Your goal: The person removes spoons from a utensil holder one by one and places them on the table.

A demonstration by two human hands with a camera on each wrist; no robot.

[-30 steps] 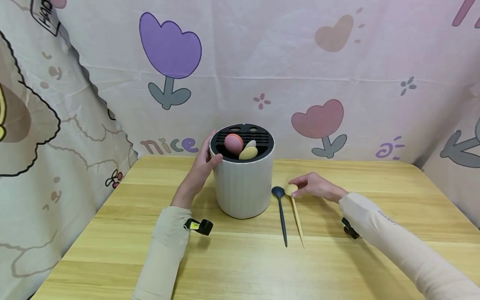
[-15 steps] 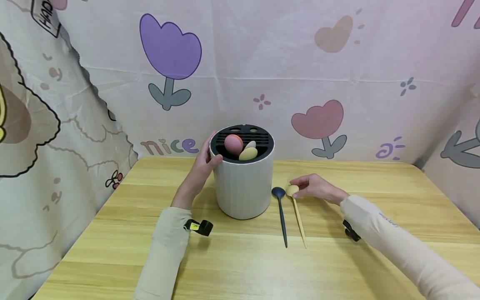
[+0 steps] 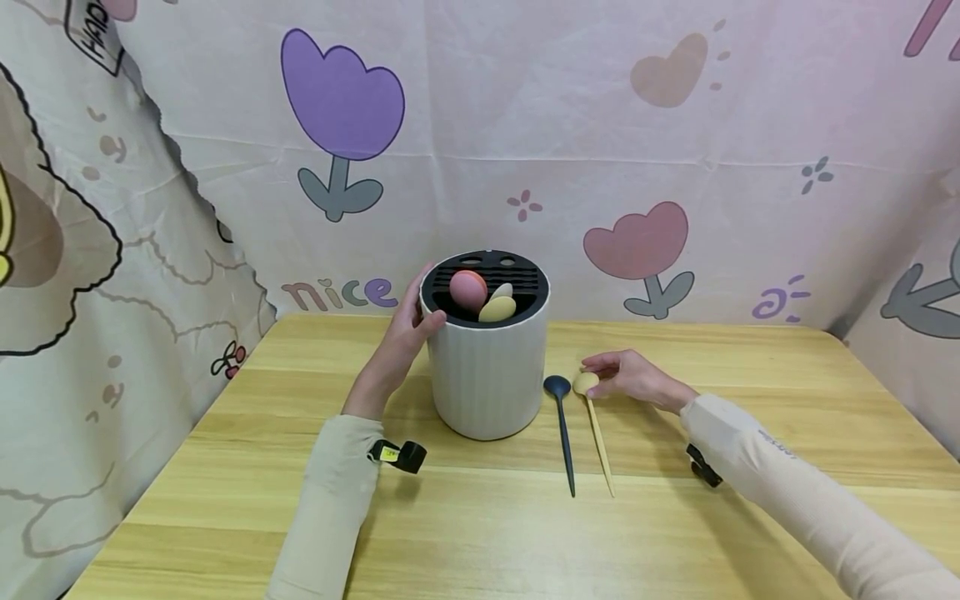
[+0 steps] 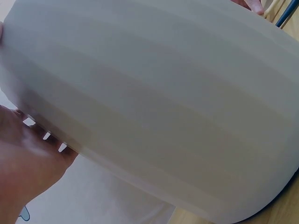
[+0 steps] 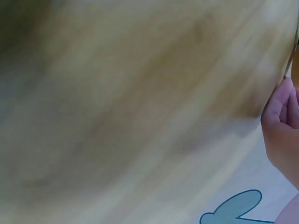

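Note:
A white ribbed utensil holder (image 3: 486, 379) with a black slotted top (image 3: 487, 271) stands upright on the table. My left hand (image 3: 397, 354) grips its left side, thumb at the front rim; most of the fingers are hidden behind it. To the holder's right lie a dark blue spoon (image 3: 562, 433) and a pale yellow spoon (image 3: 598, 437), side by side with handles toward me. My right hand (image 3: 633, 377) pinches the yellow spoon by its bowl. In the right wrist view, the right hand (image 5: 282, 126) shows at the right edge.
Rounded pink (image 3: 468, 291), pale yellow (image 3: 498, 309) and whitish (image 3: 502, 291) pieces poke out of the holder's top. The wooden table (image 3: 450, 533) ends at a printed cloth backdrop (image 3: 480, 125) behind and at the sides.
My right hand and the yellow spoon have shifted very slightly right, widening the gap to the blue spoon. The left hand and the holder stay put.

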